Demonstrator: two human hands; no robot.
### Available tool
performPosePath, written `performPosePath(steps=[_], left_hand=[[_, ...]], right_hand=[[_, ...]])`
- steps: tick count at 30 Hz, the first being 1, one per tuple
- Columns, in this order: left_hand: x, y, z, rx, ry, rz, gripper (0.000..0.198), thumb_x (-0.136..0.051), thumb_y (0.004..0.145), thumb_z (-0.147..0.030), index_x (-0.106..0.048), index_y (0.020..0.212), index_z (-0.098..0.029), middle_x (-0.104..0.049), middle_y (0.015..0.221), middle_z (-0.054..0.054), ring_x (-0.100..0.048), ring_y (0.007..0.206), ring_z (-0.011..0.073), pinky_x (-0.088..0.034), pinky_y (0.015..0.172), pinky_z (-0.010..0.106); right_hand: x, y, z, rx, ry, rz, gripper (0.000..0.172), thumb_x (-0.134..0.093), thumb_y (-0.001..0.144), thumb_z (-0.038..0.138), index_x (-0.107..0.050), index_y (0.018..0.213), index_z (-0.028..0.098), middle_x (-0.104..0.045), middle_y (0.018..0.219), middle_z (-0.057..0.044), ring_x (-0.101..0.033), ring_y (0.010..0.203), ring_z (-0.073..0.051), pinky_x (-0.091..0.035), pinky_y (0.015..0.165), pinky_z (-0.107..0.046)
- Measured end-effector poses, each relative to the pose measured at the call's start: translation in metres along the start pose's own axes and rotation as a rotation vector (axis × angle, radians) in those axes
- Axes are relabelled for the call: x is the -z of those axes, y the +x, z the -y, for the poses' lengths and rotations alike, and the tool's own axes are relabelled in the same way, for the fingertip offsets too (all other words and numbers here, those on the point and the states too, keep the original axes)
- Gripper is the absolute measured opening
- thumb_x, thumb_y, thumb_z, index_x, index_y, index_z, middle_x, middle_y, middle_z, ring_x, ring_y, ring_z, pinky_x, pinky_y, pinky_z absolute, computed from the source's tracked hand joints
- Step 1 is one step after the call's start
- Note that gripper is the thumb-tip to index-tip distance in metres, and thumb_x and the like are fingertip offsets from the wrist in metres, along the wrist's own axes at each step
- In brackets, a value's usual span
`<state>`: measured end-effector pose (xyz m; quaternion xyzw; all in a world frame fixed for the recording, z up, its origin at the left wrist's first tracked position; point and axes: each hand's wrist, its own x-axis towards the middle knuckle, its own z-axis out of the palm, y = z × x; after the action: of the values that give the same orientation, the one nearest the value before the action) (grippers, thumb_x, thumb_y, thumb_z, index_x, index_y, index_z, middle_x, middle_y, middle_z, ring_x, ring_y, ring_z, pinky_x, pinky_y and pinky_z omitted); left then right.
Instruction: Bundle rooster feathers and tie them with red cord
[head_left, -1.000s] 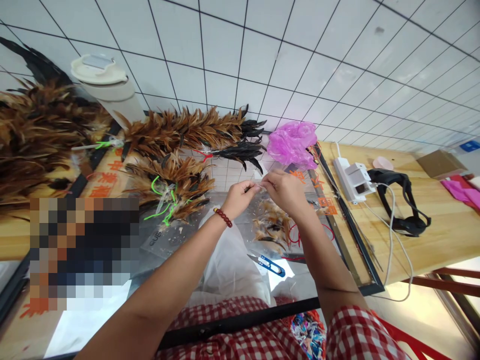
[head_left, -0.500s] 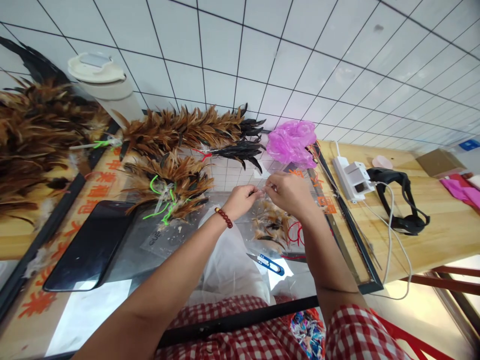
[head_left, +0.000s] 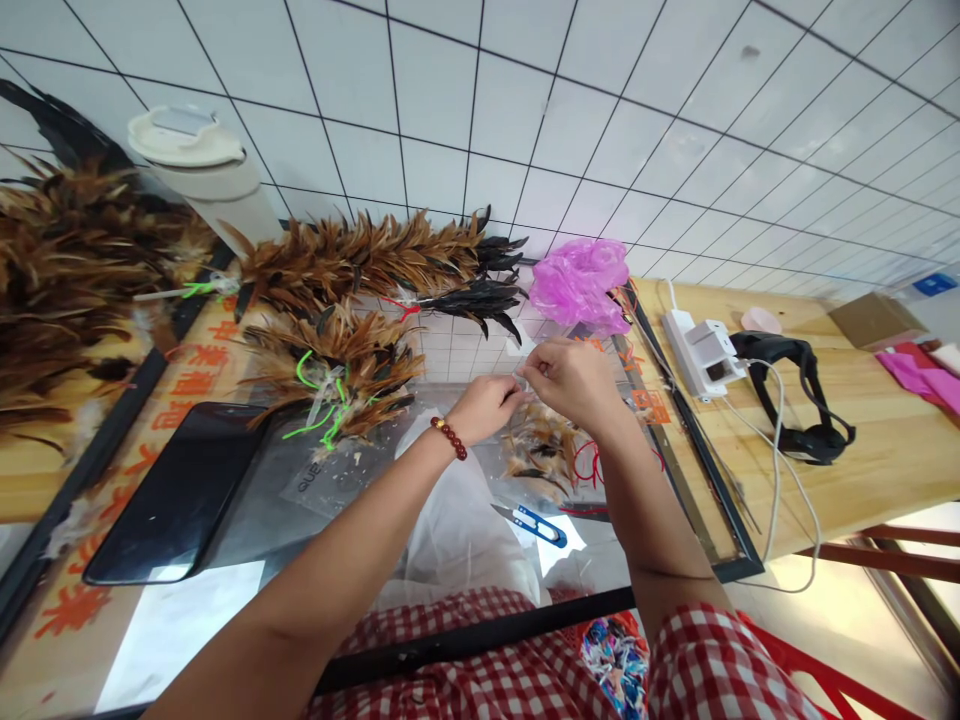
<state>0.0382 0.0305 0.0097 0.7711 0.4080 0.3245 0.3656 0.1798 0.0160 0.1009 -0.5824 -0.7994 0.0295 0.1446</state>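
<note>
My left hand [head_left: 486, 408], with a dark red bead bracelet [head_left: 448, 438] at its wrist, is closed in a pinch above the glass tabletop. Close against its fingertips, my right hand [head_left: 568, 375] is pinched too. Whatever lies between the fingers is too small to make out. Just below the hands is a loose pile of brown and black feathers [head_left: 541, 455], with red cord [head_left: 589, 462] to its right. Nearer my body lie blue thread snips [head_left: 538, 526]. Left of my hands rests a brown feather bundle [head_left: 360, 365] tied with green string.
A long feather garland [head_left: 367, 252], black feathers [head_left: 476, 303] and a pink plastic bag [head_left: 579, 285] line the wall. To the left are a black phone [head_left: 176, 495] and a white tumbler [head_left: 206, 170]. A power strip [head_left: 701, 350] and a black head strap [head_left: 806, 400] sit at right.
My left thumb and fingers have curled in, and the left hand has turned slightly. Both hands stay close together over the feather pile.
</note>
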Motion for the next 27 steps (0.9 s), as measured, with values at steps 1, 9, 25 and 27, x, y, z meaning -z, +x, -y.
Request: performPosePath(steps=[1, 9, 25, 27], left_hand=[[-0.001, -0.001, 0.000, -0.017, 0.017, 0.002, 0.023, -0.054, 0.082, -0.026, -0.060, 0.061, -0.018, -0.062, 0.064, 0.005, -0.055, 0.063, 0.0165, -0.035, 0.061, 0.027], [0.003, 0.001, 0.006, 0.161, -0.239, 0.019, 0.036, -0.045, 0.087, -0.040, -0.057, 0.062, -0.017, -0.051, 0.053, -0.001, -0.046, 0.055, 0.0126, -0.035, 0.057, 0.025], [0.007, 0.006, 0.005, 0.313, -0.792, -0.216, 0.037, -0.075, 0.061, -0.049, -0.072, 0.073, -0.015, -0.066, 0.071, 0.004, -0.052, 0.063, 0.0123, -0.038, 0.055, 0.024], [0.010, 0.006, 0.002, 0.378, -0.904, -0.226, 0.038, -0.080, 0.054, -0.047, -0.072, 0.072, -0.014, -0.063, 0.066, 0.003, -0.045, 0.054, 0.0084, -0.031, 0.047, 0.022]], right_hand=[[-0.002, 0.000, 0.001, 0.020, 0.010, 0.007, 0.015, -0.058, 0.083, 0.027, -0.069, 0.076, 0.019, -0.068, 0.080, -0.005, -0.057, 0.070, -0.016, -0.031, 0.059, -0.027], [-0.010, 0.006, -0.006, 0.128, 0.231, -0.003, 0.018, -0.053, 0.088, 0.024, -0.068, 0.096, 0.018, -0.066, 0.094, -0.007, -0.060, 0.082, -0.017, -0.042, 0.072, -0.028], [-0.005, 0.002, -0.012, 0.214, -0.040, -0.066, 0.018, -0.055, 0.087, 0.024, -0.073, 0.087, 0.023, -0.066, 0.092, -0.004, -0.056, 0.087, -0.019, -0.028, 0.074, -0.034], [-0.004, 0.002, -0.011, 0.229, -0.025, -0.082, 0.017, -0.056, 0.086, 0.023, -0.073, 0.087, 0.023, -0.066, 0.092, -0.004, -0.056, 0.086, -0.019, -0.029, 0.075, -0.034]])
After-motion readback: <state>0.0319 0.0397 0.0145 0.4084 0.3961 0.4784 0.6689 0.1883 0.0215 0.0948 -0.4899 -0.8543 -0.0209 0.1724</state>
